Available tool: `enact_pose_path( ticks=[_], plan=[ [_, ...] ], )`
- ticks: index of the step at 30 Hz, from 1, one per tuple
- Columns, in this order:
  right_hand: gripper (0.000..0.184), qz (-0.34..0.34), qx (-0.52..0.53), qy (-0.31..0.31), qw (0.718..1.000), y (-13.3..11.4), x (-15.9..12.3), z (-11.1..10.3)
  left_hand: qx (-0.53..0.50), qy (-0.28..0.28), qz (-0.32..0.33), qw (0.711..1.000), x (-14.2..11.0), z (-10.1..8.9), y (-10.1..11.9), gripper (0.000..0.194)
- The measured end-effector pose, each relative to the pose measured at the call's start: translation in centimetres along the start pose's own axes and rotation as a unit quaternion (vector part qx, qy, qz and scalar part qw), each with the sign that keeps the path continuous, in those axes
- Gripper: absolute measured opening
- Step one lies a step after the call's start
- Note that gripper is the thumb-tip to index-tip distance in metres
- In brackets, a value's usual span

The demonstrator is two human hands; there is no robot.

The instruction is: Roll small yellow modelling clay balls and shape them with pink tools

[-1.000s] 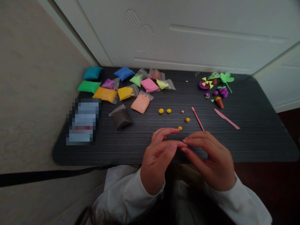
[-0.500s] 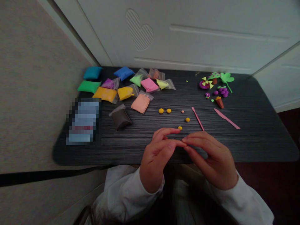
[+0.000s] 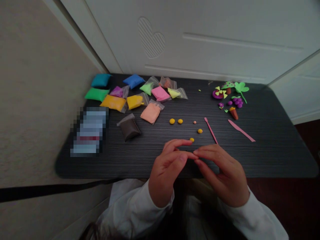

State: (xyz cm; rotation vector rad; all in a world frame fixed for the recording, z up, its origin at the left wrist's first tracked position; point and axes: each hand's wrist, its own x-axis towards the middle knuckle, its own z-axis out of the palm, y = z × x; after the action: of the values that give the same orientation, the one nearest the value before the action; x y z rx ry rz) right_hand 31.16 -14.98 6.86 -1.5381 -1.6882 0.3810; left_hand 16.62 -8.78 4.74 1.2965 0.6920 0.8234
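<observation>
My left hand hovers over the near edge of the table, its fingers stretched out to the right and the thumb lying along the index finger. At that index fingertip, my right hand has its thumb and fingers drawn together in a pinch. Whatever lies between the fingertips is too small or hidden to make out. A small yellow clay ball sits right by another fingertip of my left hand. Beyond it are another yellow ball, two more yellow balls and a tiny peach bit.
A pink thin tool and a pink clay knife lie to the right. Farther back are a purple clay bowl, purple grapes and a brown cone. Clay bags and a blurred phone occupy the left.
The view has tilted slightly, so the table sits a little lower. Both hands keep nearly the same pose, fingertips still together.
</observation>
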Motion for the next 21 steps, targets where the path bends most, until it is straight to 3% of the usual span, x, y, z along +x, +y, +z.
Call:
enact_pose_path(
  ticks=[4,10,21],
  plan=[
    [0.026,0.003,0.007,0.0,1.0,0.06,0.0,0.11,0.004,0.0,0.0,1.0,0.02,-0.06,0.0,0.028],
    [0.021,0.019,-0.018,0.047,0.999,-0.05,-0.01,0.82,0.024,-0.002,0.01,1.0,-0.1,0.26,-0.14,0.026],
    [0.025,0.025,0.023,-0.009,0.999,0.15,-0.26,0.08,-0.016,-0.018,-0.029,0.999,0.23,-0.28,-0.09,0.029]
  ],
)
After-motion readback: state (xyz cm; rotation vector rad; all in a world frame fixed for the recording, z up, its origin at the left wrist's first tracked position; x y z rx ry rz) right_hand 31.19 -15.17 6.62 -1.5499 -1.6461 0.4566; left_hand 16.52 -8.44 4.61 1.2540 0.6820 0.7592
